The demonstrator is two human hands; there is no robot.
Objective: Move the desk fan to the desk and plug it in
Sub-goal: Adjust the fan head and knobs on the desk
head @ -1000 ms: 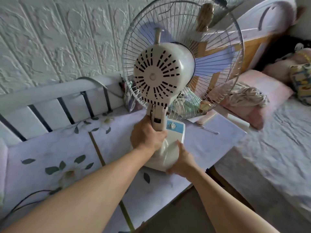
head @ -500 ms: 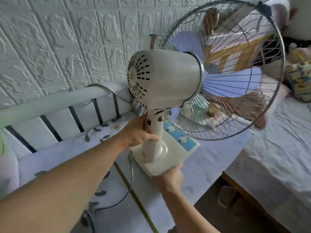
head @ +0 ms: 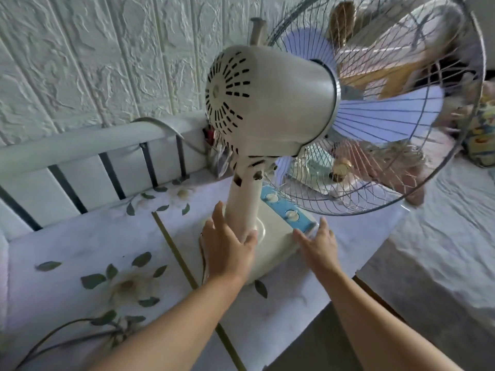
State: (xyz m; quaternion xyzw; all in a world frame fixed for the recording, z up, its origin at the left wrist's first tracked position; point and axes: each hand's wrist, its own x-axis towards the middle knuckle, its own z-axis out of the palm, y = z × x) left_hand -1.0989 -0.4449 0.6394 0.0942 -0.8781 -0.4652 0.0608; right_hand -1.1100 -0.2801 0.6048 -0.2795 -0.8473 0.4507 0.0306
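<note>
The cream desk fan (head: 270, 103) stands upright on the desk (head: 80, 250), which has a white cover printed with flowers. Its wire cage and pale blue blades face right, toward the bed. A blue control strip with two knobs runs along its base (head: 276, 234). My left hand (head: 227, 245) is at the foot of the fan's post, fingers straight, thumb against the post. My right hand (head: 318, 242) is spread flat at the base's right front corner, fingers relaxed. A thin cord (head: 202, 253) leaves the base on its left side; the plug is out of sight.
A white slatted rail (head: 80, 145) runs along the desk's back edge under the embossed white wall. A dark cable (head: 53, 336) lies on the desk at lower left. A bed with a pale sheet (head: 442, 236) and pillows stands to the right, behind the cage.
The fan has come down to rest on the desk. My left hand has let go of the post and opened; my right hand has slid from under the base to its corner.
</note>
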